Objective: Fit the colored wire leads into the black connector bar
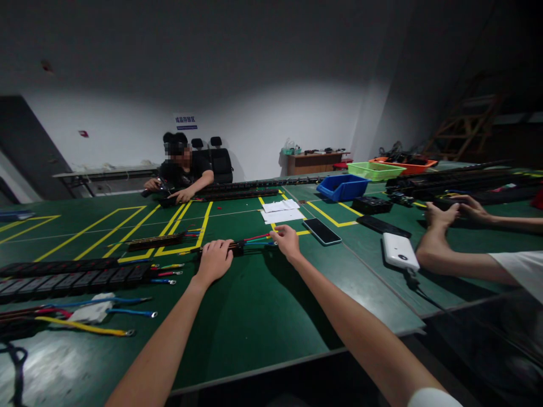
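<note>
A short black bar with red, blue and green wires (250, 243) coming out of its right end lies on the green table (254, 316). My left hand (215, 260) is curled over the bar's left part, pressing it down. My right hand (287, 242) is closed in a pinch on the coloured wires at the bar's right end. Both arms reach straight out from the table's near edge.
Long black bars with coloured wires (72, 277) lie at the left. A black phone (321, 231), white papers (282, 211), a white power bank (400, 251) and a blue bin (343, 186) sit to the right. Another person's hands (449, 213) work at right; a seated person (180, 169) works at the far side.
</note>
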Motion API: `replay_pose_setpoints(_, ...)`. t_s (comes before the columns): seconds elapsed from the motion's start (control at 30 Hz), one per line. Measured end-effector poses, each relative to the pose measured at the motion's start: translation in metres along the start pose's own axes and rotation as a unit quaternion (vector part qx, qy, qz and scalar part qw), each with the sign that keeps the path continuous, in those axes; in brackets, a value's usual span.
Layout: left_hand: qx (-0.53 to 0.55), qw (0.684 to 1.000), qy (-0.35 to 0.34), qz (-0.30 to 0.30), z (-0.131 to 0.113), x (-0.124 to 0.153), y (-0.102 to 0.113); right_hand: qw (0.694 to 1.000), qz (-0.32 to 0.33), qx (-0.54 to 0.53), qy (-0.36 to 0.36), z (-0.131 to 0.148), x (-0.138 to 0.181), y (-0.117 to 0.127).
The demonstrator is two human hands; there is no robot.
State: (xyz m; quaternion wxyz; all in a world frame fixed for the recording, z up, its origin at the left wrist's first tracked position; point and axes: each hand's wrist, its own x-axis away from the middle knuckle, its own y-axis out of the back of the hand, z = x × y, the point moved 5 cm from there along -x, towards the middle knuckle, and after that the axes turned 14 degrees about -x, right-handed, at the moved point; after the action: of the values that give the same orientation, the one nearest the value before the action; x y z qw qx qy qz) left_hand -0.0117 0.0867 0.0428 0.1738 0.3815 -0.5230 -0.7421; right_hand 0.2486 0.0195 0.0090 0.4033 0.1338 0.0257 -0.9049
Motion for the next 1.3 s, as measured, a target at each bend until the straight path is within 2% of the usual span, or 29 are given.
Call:
replay_pose_setpoints(0.3, -0.022, 1.000, 0.001, 0.001, -0.001, 0.000, 0.000, 0.994, -0.001, -0.102, -0.034, -0.019, -0.003, -0.007)
replay_pose_setpoints(0.63, -0.014, 1.000, 0.004, 0.000, -0.001, -0.001, 0.002, 0.999, -0.017, -0.004, -0.044, -0.017, 0.000, -0.006)
replay_pose_setpoints(0.97, -0.014, 1.000, 0.001, -0.007, -0.001, 0.000, 0.000, 0.997, -0.010, -0.075, -0.034, -0.024, -0.005, -0.007)
replay_pose_setpoints(1.13, -0.009, 1.000, 0.000, -0.005, -0.001, 0.000, 0.000, 0.995, -0.028, -0.093, -0.029, -0.024, -0.004, -0.007)
replay_pose_setpoints(1.3, -0.026, 1.000, -0.003, -0.006, -0.002, 0.000, 0.002, 0.991, -0.029, -0.119, -0.049, -0.027, -0.004, -0.009)
